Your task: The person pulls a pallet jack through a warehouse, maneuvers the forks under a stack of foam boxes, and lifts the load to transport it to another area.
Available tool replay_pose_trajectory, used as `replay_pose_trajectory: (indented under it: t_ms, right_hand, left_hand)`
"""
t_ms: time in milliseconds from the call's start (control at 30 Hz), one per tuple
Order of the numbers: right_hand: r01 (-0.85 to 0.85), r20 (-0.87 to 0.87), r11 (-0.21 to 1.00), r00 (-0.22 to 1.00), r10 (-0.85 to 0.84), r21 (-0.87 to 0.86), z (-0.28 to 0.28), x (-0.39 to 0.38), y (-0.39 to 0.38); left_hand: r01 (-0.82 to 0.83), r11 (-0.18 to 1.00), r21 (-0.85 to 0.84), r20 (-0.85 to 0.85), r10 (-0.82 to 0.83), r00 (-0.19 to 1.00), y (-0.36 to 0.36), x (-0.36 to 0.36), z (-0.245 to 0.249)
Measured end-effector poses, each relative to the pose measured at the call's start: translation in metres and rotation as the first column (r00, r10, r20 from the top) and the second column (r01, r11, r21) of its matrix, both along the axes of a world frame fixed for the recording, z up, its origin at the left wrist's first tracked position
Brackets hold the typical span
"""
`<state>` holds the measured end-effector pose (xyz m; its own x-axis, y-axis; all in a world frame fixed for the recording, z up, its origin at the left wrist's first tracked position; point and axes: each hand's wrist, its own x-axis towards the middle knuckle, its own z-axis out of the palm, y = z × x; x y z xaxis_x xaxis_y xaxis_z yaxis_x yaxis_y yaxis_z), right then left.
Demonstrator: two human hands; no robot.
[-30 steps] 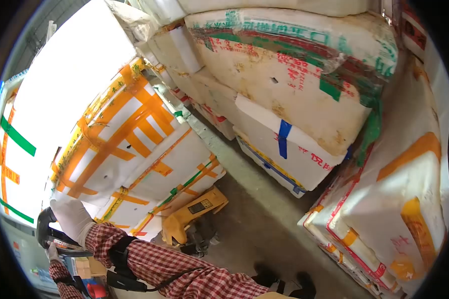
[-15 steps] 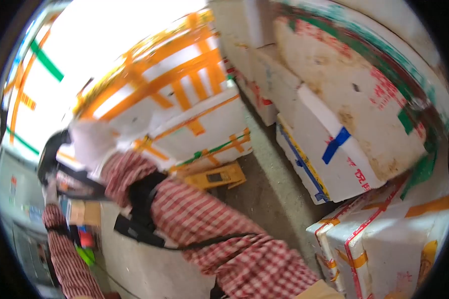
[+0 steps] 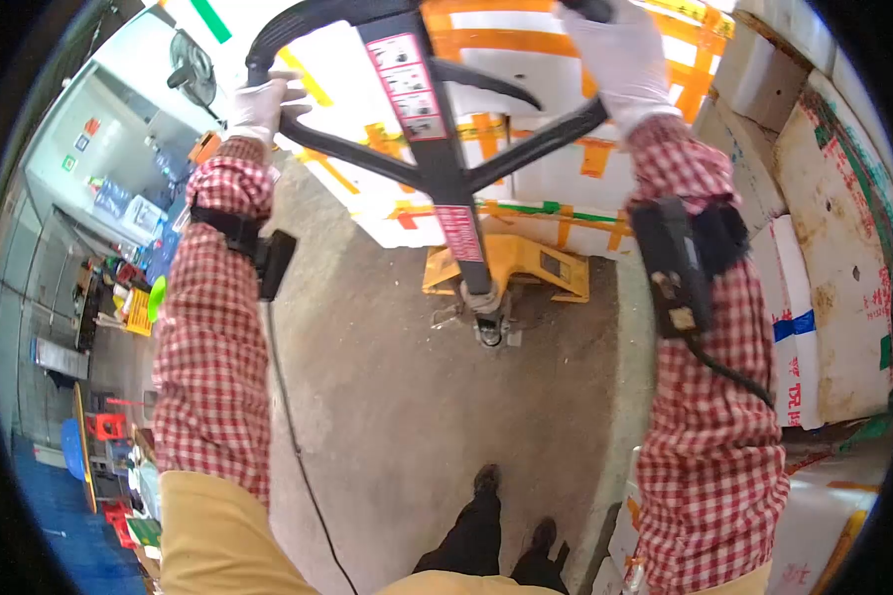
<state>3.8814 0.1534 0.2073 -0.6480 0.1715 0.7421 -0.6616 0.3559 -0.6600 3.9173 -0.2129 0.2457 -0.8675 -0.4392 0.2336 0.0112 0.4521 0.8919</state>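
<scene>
A hand pallet truck stands in front of me, its black handle [image 3: 425, 149] reaching up from the yellow base [image 3: 536, 266]. My left hand [image 3: 260, 107], in a white glove, is closed around the left side of the handle loop. On the opposite side, my right hand [image 3: 627, 69], also gloved in white, is closed on the handle loop, its fingers partly hidden. Beyond the handle rise stacked white foam boxes [image 3: 551, 94] bound with orange tape. Pictogram labels run along the handle's shaft.
More stained foam boxes [image 3: 833, 248] line the right side. At left are a fan [image 3: 192, 74], large water bottles [image 3: 112, 198], red stools [image 3: 107, 426] and a blue bin [image 3: 73, 448]. A thin cable [image 3: 298, 446] hangs from my left forearm over the concrete floor [image 3: 397, 416].
My view has swung left and straightened, bringing the handle from the left edge to the upper middle. Both hands stay on the handle, and my arms now reach straight forward.
</scene>
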Motion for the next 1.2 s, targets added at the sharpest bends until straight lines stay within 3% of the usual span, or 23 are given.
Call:
replay_pose_trajectory:
  t_ms: [33,100,167,200,233,300,367,433,467,533,633,667,700,733,867,967,1033,1100,1133,1167,1200]
  right_hand:
    - [-0.026,-0.011,0.999,1.0,0.026,-0.046,-0.002,0.004,0.004]
    - [-0.035,0.119,0.997,0.992,0.027,0.068,-0.003,0.056,0.014]
    - [0.027,0.076,0.998,0.997,-0.031,0.053,0.0,0.114,0.011]
    - [-0.007,0.03,0.999,1.0,0.005,0.052,0.0,0.135,0.013]
    - [-0.008,0.093,0.999,0.996,0.004,0.049,0.003,0.162,0.014]
    - [-0.221,-0.052,0.947,0.975,0.215,-0.231,-0.01,0.177,0.003]
    - [0.053,-0.07,0.998,0.996,-0.054,-0.021,-0.006,0.171,0.012]
    - [0.101,-0.018,0.995,0.995,-0.1,0.009,0.0,0.161,0.018]
    - [0.142,-0.079,0.989,0.987,-0.138,0.049,-0.002,0.145,0.024]
    - [0.039,-0.11,0.999,0.993,-0.041,-0.016,0.005,0.124,0.009]
    - [0.436,-0.045,0.894,0.9,-0.433,0.103,0.001,0.059,0.001]
    - [0.342,-0.161,0.936,0.932,-0.325,0.089,0.001,0.054,0.013]
    - [0.22,-0.264,0.972,0.945,-0.191,0.086,0.001,0.057,0.016]
    - [0.216,-0.118,0.973,0.971,-0.206,0.08,0.008,0.08,0.008]
    - [0.323,-0.165,0.944,0.937,-0.308,0.073,0.005,0.119,0.011]
    - [0.46,-0.141,0.868,0.887,-0.439,0.188,0.011,0.147,0.016]
    - [0.393,-0.152,0.908,0.915,-0.373,0.142,0.023,0.137,0.005]
    - [0.387,-0.223,0.915,0.908,-0.356,0.116,0.022,0.134,0.008]
    - [0.455,-0.145,0.882,0.887,-0.438,0.123,0.021,0.139,0.006]
    - [0.517,-0.068,0.845,0.856,-0.513,0.137,0.029,0.149,-0.003]
    - [0.313,0.275,0.929,0.892,-0.359,0.196,0.044,0.15,-0.002]
  left_hand:
    - [0.026,0.999,0.046,-0.055,-0.023,0.998,0.008,0.013,0.0]
    - [0.008,0.992,0.13,-0.159,0.013,0.987,0.006,0.066,-0.01]
    - [-0.07,0.997,0.044,-0.254,0.079,0.964,0.018,0.116,-0.013]
    - [-0.03,0.994,0.102,-0.336,0.062,0.94,0.016,0.133,-0.019]
    - [-0.028,0.996,0.089,-0.354,0.058,0.934,0.008,0.152,-0.025]
    - [0.007,0.99,0.139,-0.426,0.053,0.903,0.01,0.182,-0.029]
    - [-0.027,0.999,0.043,-0.368,0.04,0.929,0.017,0.188,-0.022]
    - [-0.034,0.999,-0.013,-0.416,0.025,0.909,0.014,0.171,-0.024]
    - [0.035,0.997,-0.069,-0.52,-0.066,0.851,0.013,0.158,-0.026]
    - [0.059,0.997,-0.04,-0.432,-0.071,0.899,0.002,0.126,-0.023]
    - [0.06,0.998,-0.018,-0.48,-0.062,0.875,-0.004,0.081,-0.03]
    - [-0.128,0.992,-0.006,-0.577,0.101,0.811,0.003,0.078,-0.034]
    - [-0.132,0.991,-0.018,-0.602,0.095,0.793,0.009,0.086,-0.03]
    - [-0.124,0.992,-0.02,-0.572,0.09,0.815,0.01,0.097,-0.034]
    - [-0.19,0.98,0.051,-0.608,0.182,0.773,0.04,0.137,-0.028]
    - [-0.194,0.976,0.097,-0.578,0.214,0.788,0.049,0.161,-0.026]
    - [-0.142,0.984,0.109,-0.564,0.179,0.806,0.021,0.151,-0.018]
    - [-0.204,0.978,0.051,-0.513,0.201,0.835,0.033,0.169,-0.013]
    - [-0.305,0.952,-0.017,-0.476,0.26,0.84,0.042,0.183,-0.008]
    - [-0.276,0.959,-0.057,-0.538,0.203,0.818,0.043,0.189,-0.008]
    - [-0.25,0.966,-0.071,-0.524,0.177,0.833,0.036,0.186,-0.008]
